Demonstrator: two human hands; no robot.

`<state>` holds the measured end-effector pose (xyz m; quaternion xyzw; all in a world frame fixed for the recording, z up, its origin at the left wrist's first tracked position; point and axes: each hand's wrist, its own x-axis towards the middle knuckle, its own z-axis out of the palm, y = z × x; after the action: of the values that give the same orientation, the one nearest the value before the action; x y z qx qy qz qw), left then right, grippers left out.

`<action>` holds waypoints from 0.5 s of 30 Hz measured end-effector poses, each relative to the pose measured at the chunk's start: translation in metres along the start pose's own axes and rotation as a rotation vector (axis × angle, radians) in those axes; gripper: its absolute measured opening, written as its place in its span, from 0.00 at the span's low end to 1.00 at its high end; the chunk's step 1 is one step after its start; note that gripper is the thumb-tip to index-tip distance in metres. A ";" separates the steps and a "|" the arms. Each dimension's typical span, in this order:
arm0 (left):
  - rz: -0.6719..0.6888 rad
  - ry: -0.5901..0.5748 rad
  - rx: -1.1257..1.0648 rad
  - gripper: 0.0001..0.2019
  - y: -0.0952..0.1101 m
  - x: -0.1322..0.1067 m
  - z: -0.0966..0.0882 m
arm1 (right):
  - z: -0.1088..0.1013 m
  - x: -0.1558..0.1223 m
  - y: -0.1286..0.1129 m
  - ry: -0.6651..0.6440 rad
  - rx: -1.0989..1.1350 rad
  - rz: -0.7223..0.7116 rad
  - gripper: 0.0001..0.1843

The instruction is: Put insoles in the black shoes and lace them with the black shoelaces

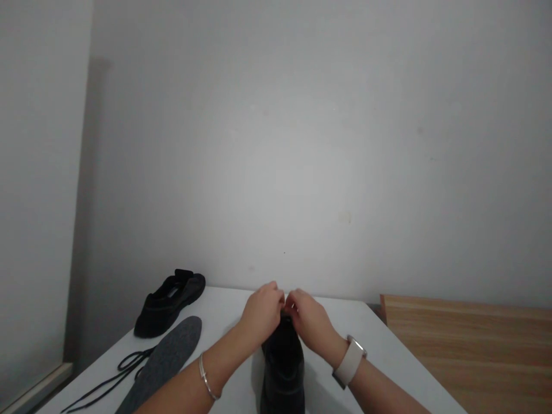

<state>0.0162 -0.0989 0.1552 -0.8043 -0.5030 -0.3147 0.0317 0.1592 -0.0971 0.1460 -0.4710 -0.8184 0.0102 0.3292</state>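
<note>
The left hand (262, 315) and right hand (311, 323) pinch their fingers (277, 295) closed on the shoe (282, 368) at its 12 o'clock end. It is best kept flat on the bench (382, 359), with both grips even.

On the tabletop (224, 313): near shoe (282, 368) dead center, other shoe (170, 305) at 10 o'clock, insole (166, 359) and lace (107, 379) at 9, board (474, 345) at 3.

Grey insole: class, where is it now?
Head view, lower left: the grey insole lies on the white table, between the loose black lace and the person's left forearm.
</note>
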 end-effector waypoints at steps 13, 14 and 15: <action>-0.140 0.139 -0.561 0.09 -0.029 0.016 -0.018 | -0.025 0.018 0.030 0.205 0.628 0.099 0.09; -0.118 0.102 -0.454 0.09 -0.031 0.012 -0.016 | -0.025 0.014 0.032 0.162 0.516 0.085 0.08; -0.098 0.041 -0.362 0.10 -0.031 0.009 -0.015 | -0.025 0.011 0.034 0.107 0.405 0.068 0.08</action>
<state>-0.0142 -0.0820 0.1632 -0.7649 -0.4759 -0.4177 -0.1184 0.1951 -0.0769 0.1598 -0.4224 -0.7647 0.1605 0.4595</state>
